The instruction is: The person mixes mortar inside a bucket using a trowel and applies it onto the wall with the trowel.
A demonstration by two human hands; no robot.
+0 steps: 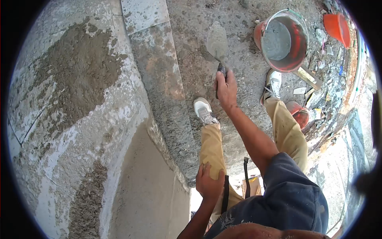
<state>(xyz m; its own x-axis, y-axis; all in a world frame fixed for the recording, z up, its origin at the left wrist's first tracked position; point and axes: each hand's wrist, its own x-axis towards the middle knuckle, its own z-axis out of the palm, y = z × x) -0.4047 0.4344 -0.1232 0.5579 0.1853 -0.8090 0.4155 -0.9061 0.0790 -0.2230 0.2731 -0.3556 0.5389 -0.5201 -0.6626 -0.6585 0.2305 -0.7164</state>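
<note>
Centrally, in the upper frame: the trowel, blade toward the top edge, its handle clamped in your right hand. Lower centre: your left hand, apart from the right, fingers spread over the trouser leg. Upper right: the bucket, upright, with grey mix inside. Your right shoe stands just beside it; a turn of that foot could jar the bucket and spill the mix.

Right of frame: the wooden offcut and the rubble could tip or slide underfoot, most likely if you shift your weight while leaning forward. Whether the blade carries a load cannot be told; if it does, a tilted wrist would shed it on the rough ground. Lower centre: the dark strap hangs beside your legs and could snag as you turn.
</note>
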